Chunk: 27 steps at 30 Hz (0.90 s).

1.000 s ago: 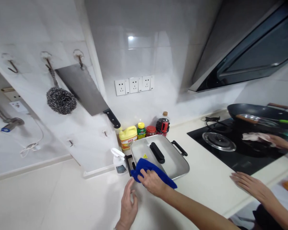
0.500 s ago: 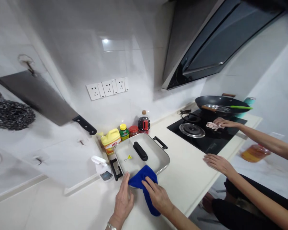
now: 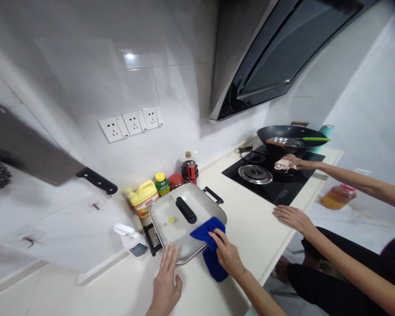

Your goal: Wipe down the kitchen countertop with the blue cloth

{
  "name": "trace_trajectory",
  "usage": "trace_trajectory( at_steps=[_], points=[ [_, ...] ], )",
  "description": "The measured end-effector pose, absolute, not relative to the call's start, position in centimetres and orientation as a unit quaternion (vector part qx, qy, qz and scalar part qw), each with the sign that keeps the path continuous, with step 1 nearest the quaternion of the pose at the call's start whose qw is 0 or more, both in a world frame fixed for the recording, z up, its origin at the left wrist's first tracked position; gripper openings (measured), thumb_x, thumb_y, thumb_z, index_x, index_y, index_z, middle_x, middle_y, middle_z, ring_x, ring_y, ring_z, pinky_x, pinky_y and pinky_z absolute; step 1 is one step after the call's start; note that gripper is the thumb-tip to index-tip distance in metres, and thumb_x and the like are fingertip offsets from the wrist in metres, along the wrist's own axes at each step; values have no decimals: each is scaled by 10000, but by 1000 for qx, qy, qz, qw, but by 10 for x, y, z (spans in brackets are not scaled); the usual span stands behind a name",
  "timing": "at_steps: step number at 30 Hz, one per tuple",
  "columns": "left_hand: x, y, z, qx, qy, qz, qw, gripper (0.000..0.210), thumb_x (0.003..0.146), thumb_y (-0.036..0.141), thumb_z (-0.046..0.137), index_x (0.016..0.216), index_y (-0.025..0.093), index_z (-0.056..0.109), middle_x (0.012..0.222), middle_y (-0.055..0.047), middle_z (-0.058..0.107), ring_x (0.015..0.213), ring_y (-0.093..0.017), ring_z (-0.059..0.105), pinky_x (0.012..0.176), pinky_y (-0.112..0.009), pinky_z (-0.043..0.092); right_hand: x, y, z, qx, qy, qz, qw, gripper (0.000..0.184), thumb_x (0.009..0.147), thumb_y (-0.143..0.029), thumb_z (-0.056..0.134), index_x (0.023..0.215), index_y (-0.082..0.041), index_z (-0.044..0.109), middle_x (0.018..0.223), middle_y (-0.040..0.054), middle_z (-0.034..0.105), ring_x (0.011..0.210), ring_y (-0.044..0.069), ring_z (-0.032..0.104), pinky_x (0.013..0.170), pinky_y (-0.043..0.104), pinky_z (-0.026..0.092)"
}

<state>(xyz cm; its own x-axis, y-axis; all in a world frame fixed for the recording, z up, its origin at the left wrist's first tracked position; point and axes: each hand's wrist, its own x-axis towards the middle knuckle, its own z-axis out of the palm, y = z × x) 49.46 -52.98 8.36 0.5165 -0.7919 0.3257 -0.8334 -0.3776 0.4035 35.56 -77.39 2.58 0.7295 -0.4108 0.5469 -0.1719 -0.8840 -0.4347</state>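
A rectangular pan with a pale lid [image 3: 202,210] stands on the counter, a black handle [image 3: 186,210] across its top. My right hand [image 3: 228,254] grips a blue cloth [image 3: 206,230], which lies over the lid's near right corner and hangs down past the rim. At the lid's near left edge is my left hand [image 3: 166,276], its fingers stretched out and nothing in them; the fingertips reach the rim.
A co-worker's hand [image 3: 294,162] holds a pale rag [image 3: 285,163] on the black cooktop [image 3: 283,188]; their other hand [image 3: 292,217] rests on the counter edge. A wok [image 3: 266,133], yellow jug [image 3: 144,197], spray bottle [image 3: 131,239] and hanging cleaver [image 3: 52,153] surround the pan.
My right hand has moved the blue cloth rightward along the lid's near edge. My left hand's fingers have spread flatter by the rim. The view has shifted a little to the right.
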Motion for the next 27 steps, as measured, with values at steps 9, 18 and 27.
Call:
trace_trajectory(
  at_steps=[9,18,27],
  points=[
    [495,-529,81,833,-480,17,276,923,747,-50,363,1571,318,168,1645,37,210,1518,-188,160,1120,-346,471,353,-820,30,-868,254,-378,201,572,885,-87,353,1414,-280,453,1441,81,476,1125,185,635,826,287,585],
    [498,-529,62,831,-475,27,287,959,715,-59,369,1574,316,164,1653,28,181,1519,-209,165,1101,-340,488,380,-861,80,-900,393,-145,119,481,908,-121,376,1368,-197,496,1403,106,528,959,178,673,751,275,532],
    [498,-532,49,841,-456,33,289,1073,630,-99,363,1573,349,121,1643,75,150,1510,-201,178,1005,-250,545,447,-875,105,-916,393,-56,52,351,909,-129,438,1235,-159,564,1179,144,609,829,205,695,694,287,487]
  ],
)
